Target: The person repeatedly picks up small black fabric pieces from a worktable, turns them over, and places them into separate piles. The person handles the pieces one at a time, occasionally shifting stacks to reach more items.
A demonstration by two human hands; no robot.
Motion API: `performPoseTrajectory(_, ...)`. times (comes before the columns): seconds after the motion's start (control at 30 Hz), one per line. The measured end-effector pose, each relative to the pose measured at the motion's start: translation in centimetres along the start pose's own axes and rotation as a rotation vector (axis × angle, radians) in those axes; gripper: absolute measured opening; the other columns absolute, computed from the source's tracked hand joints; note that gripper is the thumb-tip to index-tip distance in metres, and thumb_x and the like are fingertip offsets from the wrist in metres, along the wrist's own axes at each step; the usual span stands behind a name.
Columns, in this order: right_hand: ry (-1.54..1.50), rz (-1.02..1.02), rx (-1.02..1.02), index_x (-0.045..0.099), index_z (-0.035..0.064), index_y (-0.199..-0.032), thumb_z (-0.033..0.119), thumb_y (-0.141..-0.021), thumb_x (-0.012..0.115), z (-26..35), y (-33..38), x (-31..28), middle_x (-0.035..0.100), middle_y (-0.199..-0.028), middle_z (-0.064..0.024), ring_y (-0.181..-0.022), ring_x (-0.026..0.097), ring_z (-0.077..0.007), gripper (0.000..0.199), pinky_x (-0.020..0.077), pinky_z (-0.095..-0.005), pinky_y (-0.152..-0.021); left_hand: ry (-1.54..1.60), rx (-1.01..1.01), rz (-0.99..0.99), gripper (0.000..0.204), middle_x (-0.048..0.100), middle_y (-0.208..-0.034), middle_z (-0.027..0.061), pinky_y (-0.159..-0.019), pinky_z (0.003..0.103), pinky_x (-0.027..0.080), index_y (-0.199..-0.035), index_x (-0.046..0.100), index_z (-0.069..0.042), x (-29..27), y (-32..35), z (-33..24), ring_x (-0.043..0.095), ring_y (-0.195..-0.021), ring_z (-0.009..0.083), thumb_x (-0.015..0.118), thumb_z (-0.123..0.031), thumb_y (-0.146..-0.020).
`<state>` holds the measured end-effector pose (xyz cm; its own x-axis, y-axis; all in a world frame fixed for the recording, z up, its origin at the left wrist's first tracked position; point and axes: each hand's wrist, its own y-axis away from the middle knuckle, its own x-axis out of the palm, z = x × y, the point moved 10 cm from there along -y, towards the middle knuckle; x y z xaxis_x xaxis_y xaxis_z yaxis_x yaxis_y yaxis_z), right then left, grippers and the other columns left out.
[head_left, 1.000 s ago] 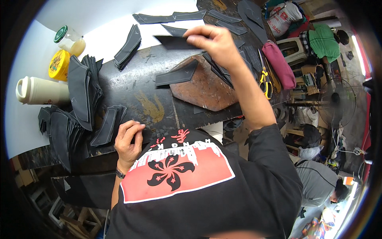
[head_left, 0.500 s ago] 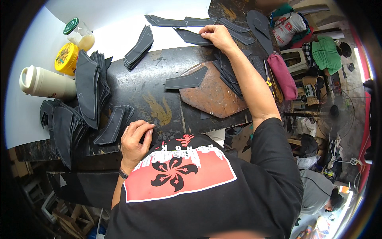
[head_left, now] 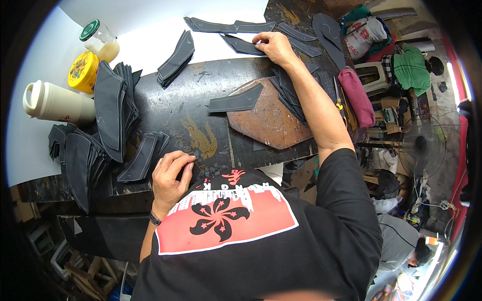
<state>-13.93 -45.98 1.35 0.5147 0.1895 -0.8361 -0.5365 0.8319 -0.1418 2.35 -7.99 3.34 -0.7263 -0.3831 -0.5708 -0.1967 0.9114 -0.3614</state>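
At the far side of the table, my right hand (head_left: 275,47) is closed with its fingertips on the end of a curved black cut piece (head_left: 240,44) marked with pale lines. That piece lies partly over white sheeting, and its right end is hidden under the hand. My left hand (head_left: 172,176) rests at the near edge, fingers loosely bent, thumb apart, holding nothing. Just beyond it is a small stack of black pieces (head_left: 143,158). Another single black piece (head_left: 236,100) lies across a worn brown board (head_left: 268,118), with a further pile (head_left: 288,90) beside my right forearm.
Large stacks of black pieces (head_left: 114,110) stand at the left, near a cream tumbler (head_left: 60,104), a yellow tub (head_left: 83,72) and a glass jar (head_left: 102,42). More pieces (head_left: 228,26) line the back. A pink pouch (head_left: 356,95) lies right; a fan (head_left: 422,143) stands beyond.
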Motion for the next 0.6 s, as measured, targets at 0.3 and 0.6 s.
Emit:
performPoseTrajectory(0.3, 0.14, 0.07, -0.112, 0.074, 0.0116, -0.107, 0.018, -0.076, 0.077, 1.6, 1.4, -0.5, 0.07, -0.105, -0.0121, -0.104, 0.064, -0.0317, 0.032, 0.0505, -0.0418, -0.092, -0.01, -0.016, 0.001, 0.018, 0.066, -0.093, 0.0068, -0.07, 0.035, 0.05, -0.094, 0.071, -0.006, 0.0, 0.0, 0.1, 0.064, -0.079, 0.0253, 0.074, 0.001, -0.078)
performPoseTrajectory(0.6, 0.143, 0.074, -0.247, 0.074, 0.0087, -0.108, 0.011, -0.08, 0.072, 4.3, 2.3, -0.2, 0.07, -0.112, -0.0111, -0.108, 0.063, -0.0319, 0.028, 0.0497, -0.04, -0.095, -0.009, -0.027, 0.007, 0.018, 0.067, -0.093, 0.0066, -0.071, 0.035, 0.05, -0.094, 0.072, -0.006, 0.0, 0.0, 0.2, 0.064, -0.08, 0.0252, 0.074, 0.001, -0.078)
